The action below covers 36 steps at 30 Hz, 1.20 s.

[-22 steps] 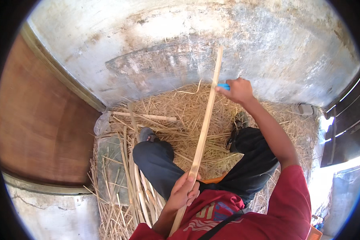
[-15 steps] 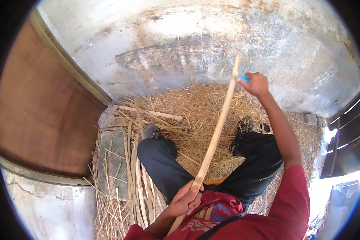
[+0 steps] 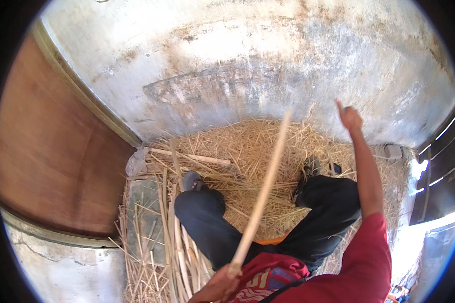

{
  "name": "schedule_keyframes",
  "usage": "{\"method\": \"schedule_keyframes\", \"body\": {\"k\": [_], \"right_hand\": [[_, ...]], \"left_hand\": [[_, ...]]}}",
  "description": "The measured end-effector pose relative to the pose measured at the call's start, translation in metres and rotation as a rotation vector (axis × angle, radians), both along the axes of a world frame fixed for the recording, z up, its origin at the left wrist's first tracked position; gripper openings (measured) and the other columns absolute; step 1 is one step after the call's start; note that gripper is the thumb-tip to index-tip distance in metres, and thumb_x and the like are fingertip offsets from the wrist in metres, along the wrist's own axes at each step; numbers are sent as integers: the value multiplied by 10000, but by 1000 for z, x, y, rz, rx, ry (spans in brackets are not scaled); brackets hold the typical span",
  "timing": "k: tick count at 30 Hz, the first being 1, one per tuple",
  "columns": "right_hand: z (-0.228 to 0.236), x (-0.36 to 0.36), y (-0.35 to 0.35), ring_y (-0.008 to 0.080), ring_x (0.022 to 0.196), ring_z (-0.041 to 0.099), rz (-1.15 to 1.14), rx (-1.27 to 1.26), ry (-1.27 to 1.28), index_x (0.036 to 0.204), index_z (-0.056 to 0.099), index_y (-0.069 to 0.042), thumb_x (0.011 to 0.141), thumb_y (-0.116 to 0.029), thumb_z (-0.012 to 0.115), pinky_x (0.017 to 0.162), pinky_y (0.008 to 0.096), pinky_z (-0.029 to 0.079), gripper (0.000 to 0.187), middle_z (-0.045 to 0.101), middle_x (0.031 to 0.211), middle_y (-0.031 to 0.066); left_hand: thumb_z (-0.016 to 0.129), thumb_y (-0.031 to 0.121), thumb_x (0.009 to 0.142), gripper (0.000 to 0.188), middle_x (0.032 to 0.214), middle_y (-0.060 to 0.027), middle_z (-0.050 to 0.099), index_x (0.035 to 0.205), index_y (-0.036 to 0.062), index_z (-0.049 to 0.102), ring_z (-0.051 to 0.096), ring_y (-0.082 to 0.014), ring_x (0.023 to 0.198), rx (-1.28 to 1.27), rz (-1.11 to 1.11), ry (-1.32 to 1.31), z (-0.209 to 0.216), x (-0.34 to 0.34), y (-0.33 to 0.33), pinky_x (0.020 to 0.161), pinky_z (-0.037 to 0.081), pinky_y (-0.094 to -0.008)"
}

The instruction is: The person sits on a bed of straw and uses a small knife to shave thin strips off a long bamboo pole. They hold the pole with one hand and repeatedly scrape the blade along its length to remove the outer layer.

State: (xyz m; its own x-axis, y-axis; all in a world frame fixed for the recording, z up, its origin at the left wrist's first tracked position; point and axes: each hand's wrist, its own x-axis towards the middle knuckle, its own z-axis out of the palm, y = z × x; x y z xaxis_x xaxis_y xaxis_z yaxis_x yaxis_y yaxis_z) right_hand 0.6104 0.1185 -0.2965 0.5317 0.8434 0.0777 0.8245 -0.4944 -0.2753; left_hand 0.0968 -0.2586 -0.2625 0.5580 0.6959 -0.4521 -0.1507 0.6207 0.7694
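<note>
The right hand [image 3: 350,118] has moved right, clear of the wooden strip [image 3: 264,197]; contact is broken. Its grip cannot be told. The left hand [image 3: 221,284] grasps the strip's near part; the far tip has dropped nearer, over straw [image 3: 237,139]. Count: one held strip, two hands, two shoes [image 3: 191,179]; loose strips [image 3: 181,252] at left, uncountable.

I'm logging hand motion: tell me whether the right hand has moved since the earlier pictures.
Yes: the right hand has moved rightward, closer in view to the grey block.
</note>
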Motion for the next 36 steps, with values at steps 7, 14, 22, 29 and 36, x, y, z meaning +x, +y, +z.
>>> {"method": "schedule_keyframes", "body": {"k": [7, 14, 22, 29, 36], "right_hand": [[60, -85, -33, 173, 561, 524, 279, 323, 410, 596, 535, -61, 818, -676, 552, 550, 331, 412, 654, 545, 594, 53], [104, -160, -139, 97, 560, 413, 430, 539, 723, 690, 522, -71, 838, -451, 686, 517, 284, 351, 439, 461, 604, -14], [-3, -279, -242, 390, 874, 603, 994, -3, 561, 1114, 542, -36, 866, -382, 608, 744, 457, 481, 431, 583, 942, 201], [-43, -312, -311, 403, 990, 545, 1043, 72, 502, 1262, 455, 33, 824, -191, 600, 851, 430, 469, 513, 476, 1072, 230], [57, -257, -279, 354, 1077, 552, 1029, 368, 391, 1194, 545, 21, 758, -296, 747, 907, 401, 449, 575, 570, 1105, 217]], "left_hand": [[404, 322, 1015, 264, 522, 6, 374, 1059, 62, 423, 332, -73, 360, 137, 159, -49, -48, 10, 48, 357, 294, -212], [428, 317, 1010, 267, 552, 6, 397, 1048, 52, 434, 338, -59, 364, 194, 209, -137, -51, 8, 61, 344, 296, -193], [524, 279, 979, 260, 760, -46, 576, 1019, 26, 484, 427, -43, 448, 206, 331, 31, -69, 30, 87, 397, 338, -192], [478, 297, 999, 292, 578, 5, 500, 849, 55, 543, 425, -67, 407, 119, 302, 149, -112, 35, 85, 380, 330, -218], [417, 327, 1015, 366, 716, -79, 638, 1056, -5, 569, 434, -72, 411, 80, 213, 67, -112, 41, 80, 387, 344, -210]]}}
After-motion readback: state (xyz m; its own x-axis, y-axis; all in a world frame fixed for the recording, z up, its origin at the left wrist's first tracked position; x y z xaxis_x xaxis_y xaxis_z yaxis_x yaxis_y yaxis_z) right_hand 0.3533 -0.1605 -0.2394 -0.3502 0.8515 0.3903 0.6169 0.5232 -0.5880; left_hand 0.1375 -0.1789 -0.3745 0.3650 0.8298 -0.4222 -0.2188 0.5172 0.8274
